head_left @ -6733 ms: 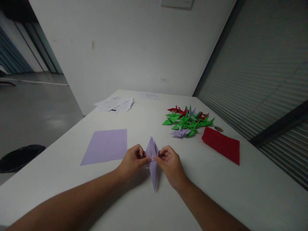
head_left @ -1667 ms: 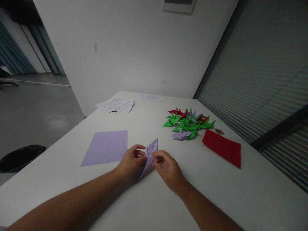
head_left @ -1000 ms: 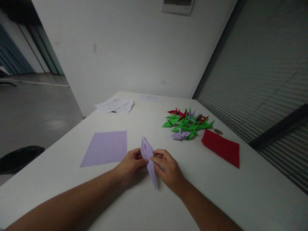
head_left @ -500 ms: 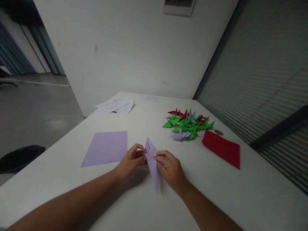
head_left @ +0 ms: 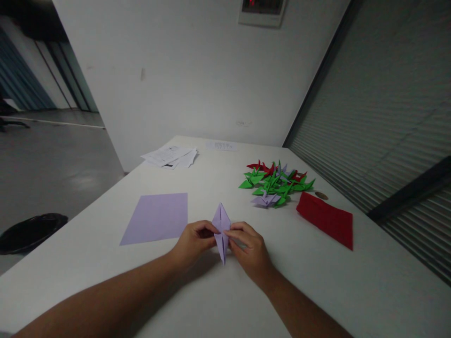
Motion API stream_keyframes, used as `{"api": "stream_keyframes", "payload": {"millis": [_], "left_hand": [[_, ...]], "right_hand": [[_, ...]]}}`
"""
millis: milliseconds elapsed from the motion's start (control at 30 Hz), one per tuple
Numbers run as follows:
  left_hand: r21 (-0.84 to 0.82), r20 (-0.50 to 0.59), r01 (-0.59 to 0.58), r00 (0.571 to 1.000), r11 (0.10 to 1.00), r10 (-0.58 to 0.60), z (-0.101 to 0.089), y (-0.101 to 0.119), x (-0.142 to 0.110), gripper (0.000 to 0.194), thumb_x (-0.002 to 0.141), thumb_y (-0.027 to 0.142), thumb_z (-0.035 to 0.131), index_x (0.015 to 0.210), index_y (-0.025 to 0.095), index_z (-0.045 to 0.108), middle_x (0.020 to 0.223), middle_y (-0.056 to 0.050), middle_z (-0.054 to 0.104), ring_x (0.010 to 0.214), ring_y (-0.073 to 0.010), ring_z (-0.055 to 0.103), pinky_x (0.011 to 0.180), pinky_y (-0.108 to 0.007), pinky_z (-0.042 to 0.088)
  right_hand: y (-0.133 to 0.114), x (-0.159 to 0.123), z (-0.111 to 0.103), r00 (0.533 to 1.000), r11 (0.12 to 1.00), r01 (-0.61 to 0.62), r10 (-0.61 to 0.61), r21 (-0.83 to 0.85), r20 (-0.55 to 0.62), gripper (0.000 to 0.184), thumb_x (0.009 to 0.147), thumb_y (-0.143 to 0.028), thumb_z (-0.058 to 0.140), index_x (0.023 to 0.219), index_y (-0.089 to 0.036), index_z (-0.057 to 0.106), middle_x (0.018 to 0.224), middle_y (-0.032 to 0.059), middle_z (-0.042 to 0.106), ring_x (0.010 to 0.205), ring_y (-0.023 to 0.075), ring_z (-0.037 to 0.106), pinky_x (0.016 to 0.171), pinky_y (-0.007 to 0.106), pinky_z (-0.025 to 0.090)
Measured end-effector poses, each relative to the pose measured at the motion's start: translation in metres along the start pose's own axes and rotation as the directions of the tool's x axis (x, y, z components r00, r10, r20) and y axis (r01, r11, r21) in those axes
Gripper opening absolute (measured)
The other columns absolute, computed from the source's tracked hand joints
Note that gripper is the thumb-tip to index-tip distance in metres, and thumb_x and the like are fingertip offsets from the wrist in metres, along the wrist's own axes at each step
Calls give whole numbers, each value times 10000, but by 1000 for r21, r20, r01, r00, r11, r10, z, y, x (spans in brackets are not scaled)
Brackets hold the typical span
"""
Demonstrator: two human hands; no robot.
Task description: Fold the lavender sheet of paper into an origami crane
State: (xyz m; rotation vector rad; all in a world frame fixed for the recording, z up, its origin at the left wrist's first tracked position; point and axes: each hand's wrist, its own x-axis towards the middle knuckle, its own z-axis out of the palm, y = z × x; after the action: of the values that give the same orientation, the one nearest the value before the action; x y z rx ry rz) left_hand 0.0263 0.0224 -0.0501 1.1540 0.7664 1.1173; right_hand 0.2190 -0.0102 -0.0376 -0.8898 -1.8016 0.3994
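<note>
A piece of lilac origami paper [head_left: 221, 217], folded into a long diamond with a slit down its middle, is held upright just above the table. My left hand [head_left: 197, 238] pinches its left edge between thumb and fingers. On the opposite edge, my right hand [head_left: 246, 241] grips it the same way, fingertips near the diamond's centre. To the left lies a flat lilac sheet [head_left: 157, 218]. Folded paper cranes [head_left: 271, 180] in green, red and lilac are heaped beyond my right hand.
Red paper [head_left: 326, 218] lies at the right, with a small brown round object [head_left: 321, 195] behind it. Loose printed papers [head_left: 171, 156] and a paper strip [head_left: 221, 146] are at the table's far end. A black-lined bin [head_left: 31, 232] stands left of the table. Blinds [head_left: 394, 108] flank the right side.
The folded lilac paper's lower point now reaches less far down, and a slit shows in its lower half. My left hand's fingers have closed in on its left edge.
</note>
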Motion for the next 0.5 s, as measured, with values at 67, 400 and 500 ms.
{"api": "stream_keyframes", "payload": {"millis": [67, 400, 500], "left_hand": [[15, 1, 7, 1000, 1000, -7, -1, 2, 0, 269, 610, 258, 927, 772, 154, 740, 768, -38, 736, 725, -165, 670, 695, -281, 529], [62, 15, 38, 999, 997, -39, -3, 0, 0, 252, 677, 357, 898, 732, 156, 756, 738, -34, 716, 706, -153, 634, 699, -278, 481], [56, -9, 72, 997, 996, -72, -2, 1, -1, 270, 660, 364, 909, 711, 153, 748, 724, -36, 721, 701, -155, 638, 699, -279, 480]], "right_hand": [[1, 0, 0, 1000, 999, -25, 25, 37, 3, 250, 908, -121, 656, 1068, -262, 786, 959, 62, 678, 898, 197, 674, 798, 318, 556], [7, -2, 7, 949, 923, -306, 315, 234, -2, 52, 869, -247, 730, 851, -206, 756, 1047, 98, 649, 989, 235, 667, 832, 342, 555], [5, -1, 8, 945, 916, -315, 328, 248, -11, 82, 861, -245, 721, 793, -200, 722, 1022, 97, 653, 987, 237, 661, 860, 356, 543]]}}
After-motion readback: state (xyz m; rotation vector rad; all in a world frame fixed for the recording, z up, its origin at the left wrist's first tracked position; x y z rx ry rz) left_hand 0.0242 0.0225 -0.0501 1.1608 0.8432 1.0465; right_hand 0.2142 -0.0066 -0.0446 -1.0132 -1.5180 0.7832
